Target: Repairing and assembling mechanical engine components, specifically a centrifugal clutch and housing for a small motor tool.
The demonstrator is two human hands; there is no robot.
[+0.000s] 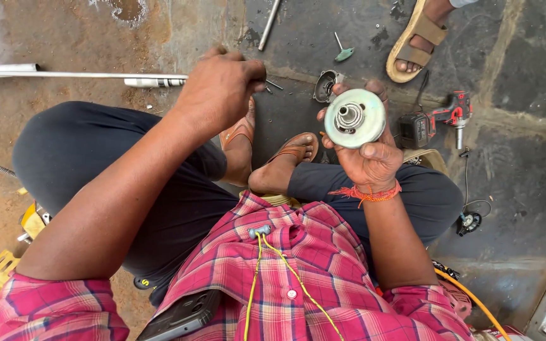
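My right hand [371, 151] holds up a round pale metal disc part [355, 118] with a stepped hub at its middle, fingers wrapped behind its rim. My left hand [219, 88] is raised to the left of it, fingers pinched shut around something small that I cannot make out; thin metal pins [273, 84] poke out by the knuckles. Below both hands are my crossed legs in dark trousers and brown sandals [295, 148].
On the stone floor lie a small metal housing [325, 85], a green-handled key [342, 52], a red and black cordless drill [437, 120], a long metal rod [77, 75] and a steel tube [269, 25]. Another person's sandalled foot [415, 41] stands at the top right.
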